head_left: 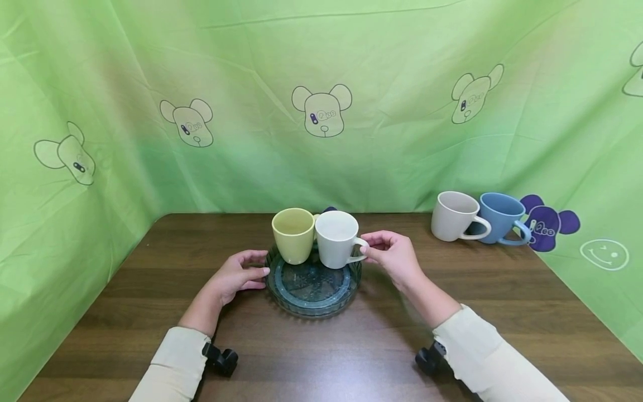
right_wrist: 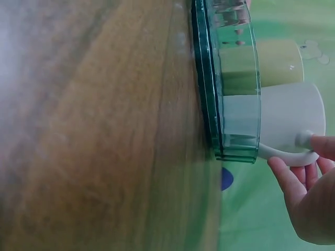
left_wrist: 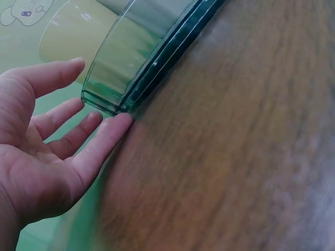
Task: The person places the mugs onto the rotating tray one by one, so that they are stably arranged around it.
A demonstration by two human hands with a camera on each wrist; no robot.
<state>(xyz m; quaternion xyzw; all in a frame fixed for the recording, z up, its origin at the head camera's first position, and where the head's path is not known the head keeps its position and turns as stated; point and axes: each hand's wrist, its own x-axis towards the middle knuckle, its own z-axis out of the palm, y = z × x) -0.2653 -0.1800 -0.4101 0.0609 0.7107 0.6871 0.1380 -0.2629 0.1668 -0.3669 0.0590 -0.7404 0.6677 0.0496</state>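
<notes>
A round, clear green-tinted tray (head_left: 311, 290) with a raised wall sits on the table. In its back part stand a yellow mug (head_left: 293, 237) and, to the right of it, a white mug (head_left: 335, 241), both upright. My right hand (head_left: 394, 258) pinches the white mug's handle (right_wrist: 293, 157) between thumb and fingers. At the tray's left side is my left hand (head_left: 238, 275), its fingers loosely extended around the wall. In the left wrist view one fingertip (left_wrist: 123, 119) meets the tray's lower edge, while the thumb (left_wrist: 63, 73) stays higher beside the wall.
Toward the back right of the brown wooden table (head_left: 321, 357) stand a pale grey mug (head_left: 449, 218) and a blue mug (head_left: 497, 215), side by side. A green printed cloth (head_left: 241, 167) hangs behind the table and along its sides.
</notes>
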